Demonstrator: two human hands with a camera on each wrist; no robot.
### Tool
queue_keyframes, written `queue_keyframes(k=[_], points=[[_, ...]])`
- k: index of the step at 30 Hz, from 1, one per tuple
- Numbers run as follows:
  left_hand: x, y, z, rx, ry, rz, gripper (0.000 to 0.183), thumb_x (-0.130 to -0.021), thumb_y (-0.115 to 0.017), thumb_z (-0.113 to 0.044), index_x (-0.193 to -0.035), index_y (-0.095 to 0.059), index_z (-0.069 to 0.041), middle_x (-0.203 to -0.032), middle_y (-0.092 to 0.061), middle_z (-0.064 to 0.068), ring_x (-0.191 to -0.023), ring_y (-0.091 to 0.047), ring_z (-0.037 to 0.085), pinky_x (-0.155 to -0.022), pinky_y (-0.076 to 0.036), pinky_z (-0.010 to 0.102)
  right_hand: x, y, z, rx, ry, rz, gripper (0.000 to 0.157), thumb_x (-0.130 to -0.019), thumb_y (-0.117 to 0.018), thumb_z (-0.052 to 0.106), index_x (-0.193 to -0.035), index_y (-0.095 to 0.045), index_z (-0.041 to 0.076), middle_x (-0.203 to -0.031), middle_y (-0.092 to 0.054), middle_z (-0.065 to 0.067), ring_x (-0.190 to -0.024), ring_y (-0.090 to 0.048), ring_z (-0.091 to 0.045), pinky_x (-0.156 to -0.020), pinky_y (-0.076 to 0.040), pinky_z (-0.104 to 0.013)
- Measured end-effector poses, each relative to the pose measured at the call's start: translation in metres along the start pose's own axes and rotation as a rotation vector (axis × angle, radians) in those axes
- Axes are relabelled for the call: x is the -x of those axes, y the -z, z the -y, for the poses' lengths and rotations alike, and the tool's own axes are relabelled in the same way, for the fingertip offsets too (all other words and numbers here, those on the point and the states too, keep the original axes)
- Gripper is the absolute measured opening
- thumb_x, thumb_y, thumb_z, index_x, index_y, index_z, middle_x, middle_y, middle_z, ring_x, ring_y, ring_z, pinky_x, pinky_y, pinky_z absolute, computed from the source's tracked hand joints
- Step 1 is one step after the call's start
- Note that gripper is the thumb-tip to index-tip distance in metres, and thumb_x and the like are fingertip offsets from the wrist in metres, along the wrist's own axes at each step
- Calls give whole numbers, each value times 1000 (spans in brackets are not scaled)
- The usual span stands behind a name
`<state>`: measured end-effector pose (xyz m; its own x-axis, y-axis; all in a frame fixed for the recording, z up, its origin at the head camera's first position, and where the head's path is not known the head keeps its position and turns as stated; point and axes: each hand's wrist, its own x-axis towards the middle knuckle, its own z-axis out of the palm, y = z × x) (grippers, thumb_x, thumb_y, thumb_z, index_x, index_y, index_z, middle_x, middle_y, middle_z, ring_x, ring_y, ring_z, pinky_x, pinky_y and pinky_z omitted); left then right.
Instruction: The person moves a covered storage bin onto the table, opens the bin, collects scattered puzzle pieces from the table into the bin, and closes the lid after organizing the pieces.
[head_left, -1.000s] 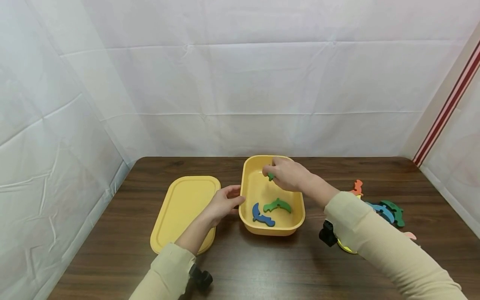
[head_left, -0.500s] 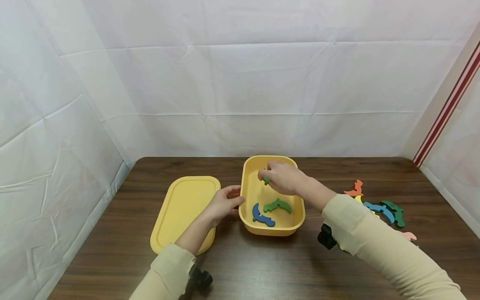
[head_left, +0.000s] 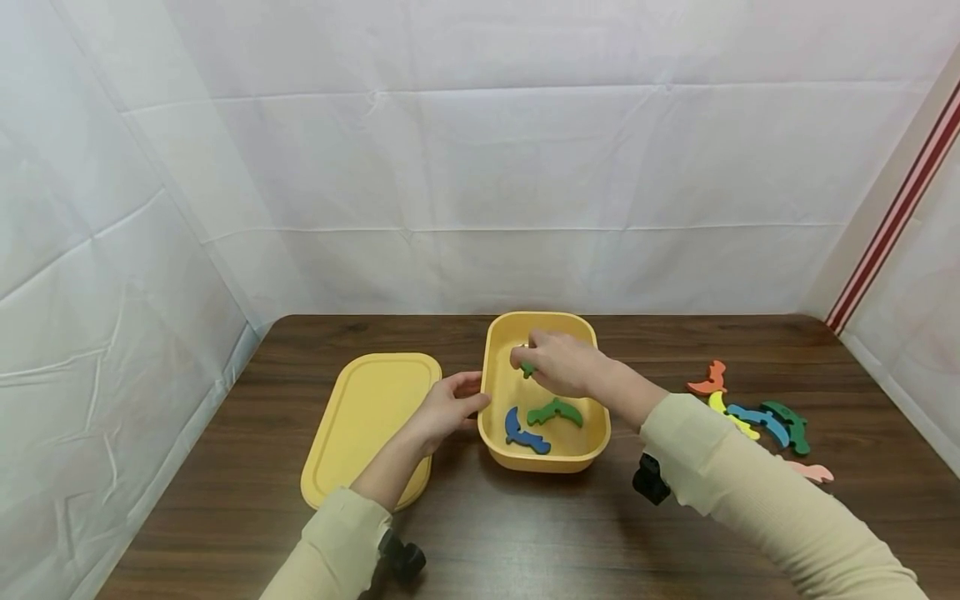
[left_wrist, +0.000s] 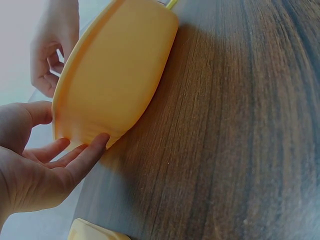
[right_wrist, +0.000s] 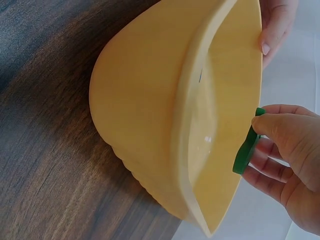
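A brown table (head_left: 525, 533) has dark wood grain and rounded far corners. Behind it a white sheet (head_left: 480, 167) hangs, with straight creases across. The left sheet (head_left: 112, 350) is also white. A red stripe (head_left: 897, 210) slopes down toward the table's right corner.

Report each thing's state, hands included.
Yellow bin: uncovered, upright
Yellow lid: off, lying flat
Left hand: fingers touching the bin
Right hand: pinching a green piece
Blue piece in bin: loose
Green piece in bin: loose
Orange piece: on table
Yellow piece: on table
Light blue piece: on table
Dark green piece: on table
Pink piece: on table
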<state>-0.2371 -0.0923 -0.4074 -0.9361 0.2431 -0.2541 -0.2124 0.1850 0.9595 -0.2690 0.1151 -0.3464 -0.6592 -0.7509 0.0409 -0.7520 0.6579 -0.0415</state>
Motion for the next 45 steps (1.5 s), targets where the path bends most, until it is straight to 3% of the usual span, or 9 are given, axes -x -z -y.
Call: queue_keyframes(k=[16,27,33,40,45], points=[[0,1,-1,10,-20,22,46,-91,-54,-10,-135,-41,0,-130,-49,21,-113,-54,33,-80,-54,40,-2,-3,1,21,4,-7,26,-88,-61,11,-112,-57,18,-91,-53,-7,-66,-50,-14,-57,-45,-21],[-2,2,0,2,-2,10,45,-91,-55,-9,-133,-44,-2,-128,-51,19,-111,-55,31,-79,-55,39,-2,-4,2,37,-37,19,39,-87,-64,21,-124,-52,22,-106,-53,-5,-78,-53,-15,-61,-48,-25],[-1,1,-1,9,-13,14,45,-91,-54,-9,-134,-43,0,-128,-50,20,-112,-55,33,-81,-54,40,1,-2,2,38,-55,43,41,-89,-61,27,-129,-50,23,-117,-52,-5,-94,-56,-20,-68,-51,-30],[-1,1,0,0,-4,9,45,-91,-55,-10,-133,-44,-1,-127,-51,19,-111,-55,32,-79,-55,39,7,2,1,44,-39,27,44,-90,-59,32,-132,-49,22,-127,-51,-6,-110,-54,-25,-82,-52,-39],[-2,1,0,3,-3,12,45,-91,-55,-10,-134,-43,-2,-128,-51,19,-110,-55,32,-79,-55,39,14,4,-2,77,-19,-3,45,-89,-58,36,-131,-49,23,-128,-51,-6,-111,-53,-26,-83,-51,-40]])
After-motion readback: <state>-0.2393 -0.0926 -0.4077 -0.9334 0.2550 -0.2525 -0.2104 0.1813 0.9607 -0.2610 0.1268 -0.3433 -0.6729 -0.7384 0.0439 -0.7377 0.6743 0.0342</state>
